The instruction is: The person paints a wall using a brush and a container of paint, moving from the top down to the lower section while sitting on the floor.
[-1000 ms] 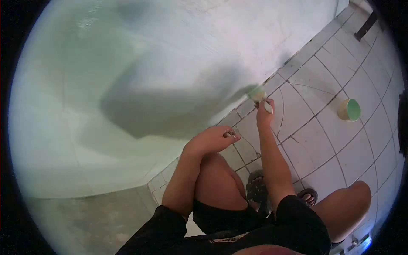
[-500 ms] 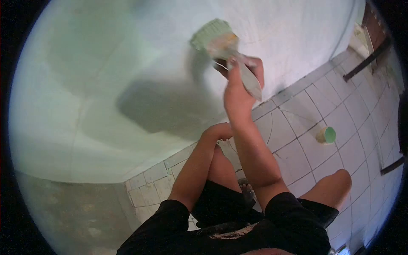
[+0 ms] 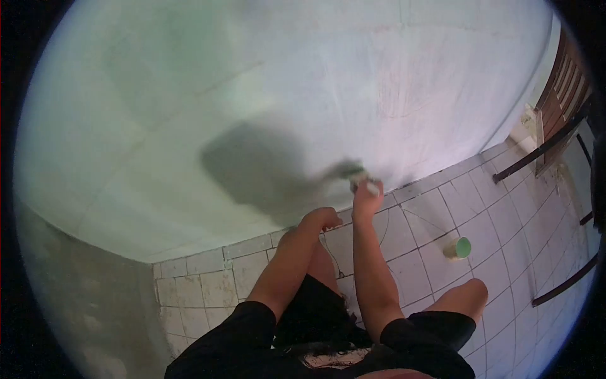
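My right hand (image 3: 368, 197) is wrapped round the handle of a paintbrush (image 3: 359, 177), low down by the wall (image 3: 315, 101). Green paint shows on the bristles, which are blurred and overlap the wall just above the floor. Pale green covers the wall's left side, while the right side looks whiter. Beside the brush falls a large dark shadow. My left hand (image 3: 327, 218) hangs loosely over my bent left knee with nothing visible in it, its fingers partly showing.
On the tiled floor (image 3: 470, 205) to the right stands a small cup (image 3: 458, 248), green inside. A thin cord or wire lies between my legs. Dark metal bars (image 3: 543, 151) and a brown slatted door (image 3: 565, 95) are at the far right. A grey wall (image 3: 82, 297) rises at the left.
My right hand has brought the brush down from high on the wall to near its base. The view has shifted, and my left hand stays at the knee.
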A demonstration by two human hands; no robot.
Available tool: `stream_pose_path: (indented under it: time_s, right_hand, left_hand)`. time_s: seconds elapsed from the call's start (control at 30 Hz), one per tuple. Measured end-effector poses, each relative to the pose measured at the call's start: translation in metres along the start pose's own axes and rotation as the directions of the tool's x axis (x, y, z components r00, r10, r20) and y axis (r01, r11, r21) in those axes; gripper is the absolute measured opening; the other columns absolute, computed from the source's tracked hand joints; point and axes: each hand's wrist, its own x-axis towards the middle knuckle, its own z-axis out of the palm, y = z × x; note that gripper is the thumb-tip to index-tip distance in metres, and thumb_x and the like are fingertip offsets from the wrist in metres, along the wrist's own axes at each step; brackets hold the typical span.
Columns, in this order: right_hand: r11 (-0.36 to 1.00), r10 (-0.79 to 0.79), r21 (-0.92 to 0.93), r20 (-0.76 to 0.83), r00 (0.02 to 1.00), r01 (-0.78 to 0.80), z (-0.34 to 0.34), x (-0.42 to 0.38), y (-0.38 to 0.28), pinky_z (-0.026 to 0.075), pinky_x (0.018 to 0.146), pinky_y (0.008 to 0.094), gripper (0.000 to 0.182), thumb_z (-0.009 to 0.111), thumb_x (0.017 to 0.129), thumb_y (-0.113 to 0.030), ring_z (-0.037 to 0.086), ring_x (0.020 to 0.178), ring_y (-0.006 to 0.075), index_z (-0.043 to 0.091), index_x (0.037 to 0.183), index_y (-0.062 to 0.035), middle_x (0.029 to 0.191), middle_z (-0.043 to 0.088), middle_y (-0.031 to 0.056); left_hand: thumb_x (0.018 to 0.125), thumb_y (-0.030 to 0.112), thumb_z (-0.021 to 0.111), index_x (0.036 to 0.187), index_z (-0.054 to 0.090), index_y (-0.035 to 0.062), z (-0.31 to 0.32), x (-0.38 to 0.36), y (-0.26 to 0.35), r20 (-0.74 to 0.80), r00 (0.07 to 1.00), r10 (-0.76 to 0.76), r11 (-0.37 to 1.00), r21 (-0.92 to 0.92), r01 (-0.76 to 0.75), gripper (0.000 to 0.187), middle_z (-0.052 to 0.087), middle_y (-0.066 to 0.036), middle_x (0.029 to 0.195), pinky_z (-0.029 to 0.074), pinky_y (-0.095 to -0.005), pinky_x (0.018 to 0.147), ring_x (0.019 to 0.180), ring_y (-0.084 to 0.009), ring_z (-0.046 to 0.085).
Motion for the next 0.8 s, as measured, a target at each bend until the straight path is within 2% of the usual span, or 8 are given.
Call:
stream_pose_path:
  time_s: [0.07, 0.1, 0.2, 0.27, 0.4, 0.57, 0.63, 0.8]
  right_hand:
    - [0.997, 0.021, 0.075, 0.057, 0.998, -0.025, 0.038, 0.004, -0.075, 0.047, 0.056, 0.0258, 0.011, 0.059, 0.081, -0.004, 0.056, 0.065, 0.0143, 0.05, 0.085, 0.0009, 0.074, 0.057, 0.0084]
    - [0.963, -0.031, 0.27, 0.078, 0.996, 0.009, 0.056, 0.002, -0.108, 0.047, 0.056, 0.0256, 0.011, 0.059, 0.081, -0.004, 0.056, 0.065, 0.0147, 0.049, 0.084, 0.0009, 0.073, 0.056, 0.0083]
    - [0.918, -0.206, 0.373, 0.152, 0.967, 0.137, 0.088, -0.007, -0.208, 0.053, 0.06, 0.0274, 0.011, 0.058, 0.08, -0.002, 0.057, 0.07, 0.0145, 0.048, 0.082, 0.0006, 0.077, 0.055, 0.0091]
    - [0.87, -0.366, 0.413, 0.177, 0.914, 0.268, 0.107, 0.0, -0.254, 0.051, 0.065, 0.0291, 0.007, 0.054, 0.079, -0.001, 0.051, 0.071, 0.0121, 0.047, 0.082, 0.0004, 0.079, 0.052, 0.0059]
    - [0.702, -0.545, 0.619, 0.146, 0.826, 0.353, 0.12, -0.014, -0.302, 0.05, 0.067, 0.028, 0.01, 0.055, 0.081, -0.004, 0.05, 0.071, 0.011, 0.046, 0.082, -0.0002, 0.078, 0.052, 0.0062]
    - [0.81, -0.581, 0.06, 0.213, 0.786, 0.583, 0.065, 0.0, -0.159, 0.04, 0.061, 0.0229, 0.014, 0.057, 0.084, -0.011, 0.045, 0.072, 0.0087, 0.046, 0.084, -0.0016, 0.079, 0.05, 0.0024]
    - [0.879, -0.427, -0.118, 0.233, 0.874, 0.462, 0.026, -0.015, -0.108, 0.042, 0.062, 0.0235, 0.011, 0.056, 0.082, -0.008, 0.047, 0.072, 0.0098, 0.048, 0.081, -0.0019, 0.077, 0.05, 0.0044]
    - [0.999, 0.021, 0.038, 0.059, 0.998, -0.023, -0.015, -0.02, -0.041, 0.048, 0.056, 0.0267, 0.01, 0.059, 0.08, -0.003, 0.055, 0.066, 0.0143, 0.049, 0.079, -0.0007, 0.078, 0.056, 0.0093]
  left_hand:
    - [0.071, 0.031, 0.057, 0.089, 0.064, -0.0026, -0.002, 0.006, -0.005, 0.021, 0.998, -0.066, 0.998, -0.015, 0.066, 0.039, 0.064, -0.018, 0.087, 0.05, -0.0391, 0.066, 0.071, -0.0276, 0.063]
    - [0.071, 0.031, 0.057, 0.089, 0.064, -0.0026, -0.004, 0.007, -0.005, 0.019, 0.998, -0.058, 0.998, -0.018, 0.058, 0.039, 0.064, -0.018, 0.087, 0.05, -0.0391, 0.066, 0.071, -0.0276, 0.063]
    - [0.072, 0.029, 0.057, 0.09, 0.064, -0.0021, 0.014, 0.038, -0.005, -0.02, 0.999, 0.044, 0.988, 0.15, -0.041, 0.037, 0.064, -0.017, 0.084, 0.049, -0.0399, 0.065, 0.069, -0.0273, 0.062]
    - [0.073, 0.031, 0.057, 0.09, 0.063, -0.0026, 0.055, 0.099, -0.027, -0.429, 0.834, 0.347, 0.937, 0.183, -0.296, 0.037, 0.064, -0.016, 0.078, 0.048, -0.0397, 0.061, 0.064, -0.027, 0.06]
    - [0.075, 0.034, 0.057, 0.09, 0.063, -0.0017, 0.016, -0.046, 0.039, -0.178, 0.969, 0.173, 0.965, -0.165, -0.203, 0.039, 0.064, -0.014, 0.074, 0.047, -0.0388, 0.059, 0.062, -0.0268, 0.059]
    - [0.078, 0.04, 0.056, 0.088, 0.061, -0.0008, 0.011, -0.025, 0.024, -0.093, 0.945, 0.315, 0.933, -0.155, -0.326, 0.043, 0.061, -0.012, 0.074, 0.044, -0.0371, 0.056, 0.062, -0.0216, 0.055]
    - [0.077, 0.04, 0.056, 0.082, 0.062, -0.0013, 0.011, -0.029, 0.026, -0.129, 0.942, 0.309, 0.942, -0.095, -0.321, 0.042, 0.06, -0.013, 0.069, 0.045, -0.0385, 0.057, 0.061, -0.0232, 0.056]
    - [0.076, 0.038, 0.055, 0.075, 0.063, -0.0032, 0.011, -0.025, 0.029, -0.102, 0.953, 0.284, 0.957, 0.086, -0.276, 0.042, 0.06, -0.015, 0.064, 0.046, -0.0403, 0.058, 0.061, -0.0251, 0.058]
